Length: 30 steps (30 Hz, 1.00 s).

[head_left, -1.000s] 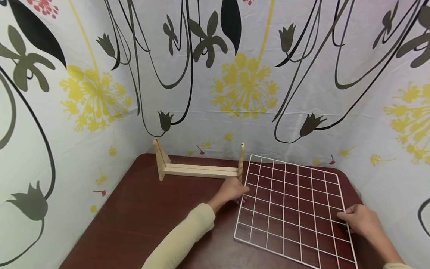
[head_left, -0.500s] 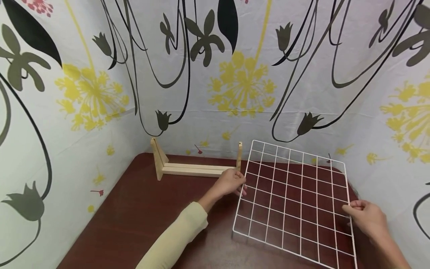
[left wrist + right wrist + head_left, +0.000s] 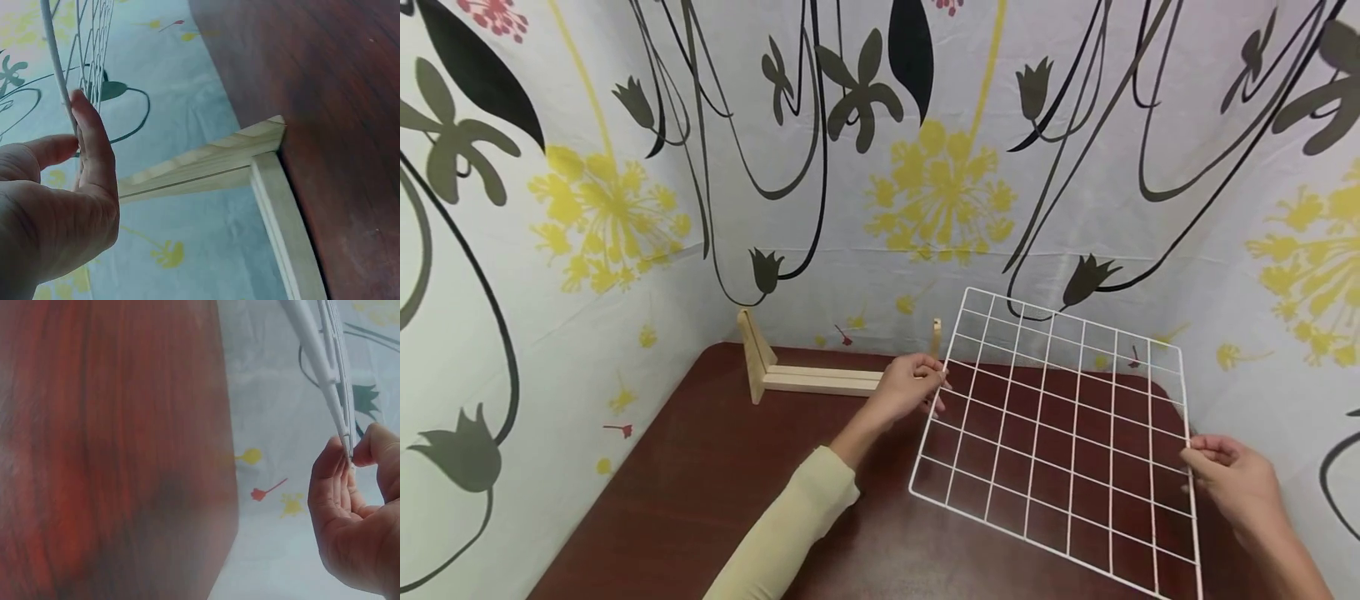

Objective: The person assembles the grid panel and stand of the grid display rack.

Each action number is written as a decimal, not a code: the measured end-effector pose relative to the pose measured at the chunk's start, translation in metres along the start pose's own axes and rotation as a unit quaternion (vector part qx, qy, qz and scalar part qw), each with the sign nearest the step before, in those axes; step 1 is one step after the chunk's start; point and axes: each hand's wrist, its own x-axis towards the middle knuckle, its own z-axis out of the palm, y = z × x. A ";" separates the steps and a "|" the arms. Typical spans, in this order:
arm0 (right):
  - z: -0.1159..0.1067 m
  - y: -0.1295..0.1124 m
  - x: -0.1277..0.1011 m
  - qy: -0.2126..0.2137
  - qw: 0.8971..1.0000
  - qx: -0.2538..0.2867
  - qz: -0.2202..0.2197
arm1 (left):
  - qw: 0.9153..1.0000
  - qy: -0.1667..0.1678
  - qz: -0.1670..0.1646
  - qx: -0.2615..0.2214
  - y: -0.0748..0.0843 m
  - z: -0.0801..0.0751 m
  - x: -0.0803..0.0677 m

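Note:
A white wire grid panel tilts over the right half of the table, its far edge raised. My left hand pinches its left edge wire between thumb and fingers; the left wrist view shows the grid rising from that pinch. On the opposite edge, my right hand pinches the wire the same way, and the right wrist view shows the grid between its thumb and fingers. A pale wooden frame with two uprights and a grooved crossbar stands behind my left hand, which partly hides it.
The dark red-brown table ends at the back against a hanging cloth printed with flowers, which also closes off both sides. One wooden upright stands close to the grid's left edge.
Both hands have lifted the grid, and its far edge has risen up against the back cloth. The right hand has shifted a little to the right. The wooden frame stays in place.

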 end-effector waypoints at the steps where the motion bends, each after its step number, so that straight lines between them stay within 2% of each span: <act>1: 0.001 -0.001 -0.001 0.001 1.000 0.023 -0.003 | 1.000 0.002 0.004 -0.007 0.002 -0.001 -0.001; 7: 0.011 -0.009 -0.002 0.021 0.994 0.092 -0.047 | 0.998 0.007 0.008 -0.062 0.016 -0.006 -0.008; 13: 0.021 -0.027 -0.002 0.031 0.977 0.172 -0.122 | 0.994 0.028 -0.007 -0.101 0.034 -0.013 -0.015; 16: 0.027 -0.035 -0.002 0.021 0.968 0.203 -0.146 | 0.991 0.046 -0.003 -0.122 0.041 -0.014 -0.017; 19: 0.035 -0.042 -0.002 -0.004 0.960 0.224 -0.165 | 0.988 0.078 -0.004 -0.132 0.046 -0.016 -0.019; 24: 0.049 -0.052 -0.001 -0.035 0.953 0.226 -0.199 | 0.978 0.133 0.002 -0.158 0.049 -0.019 -0.020; 30: 0.060 -0.061 0.002 -0.045 0.956 0.190 -0.220 | 0.958 0.175 0.028 -0.225 0.049 -0.025 -0.020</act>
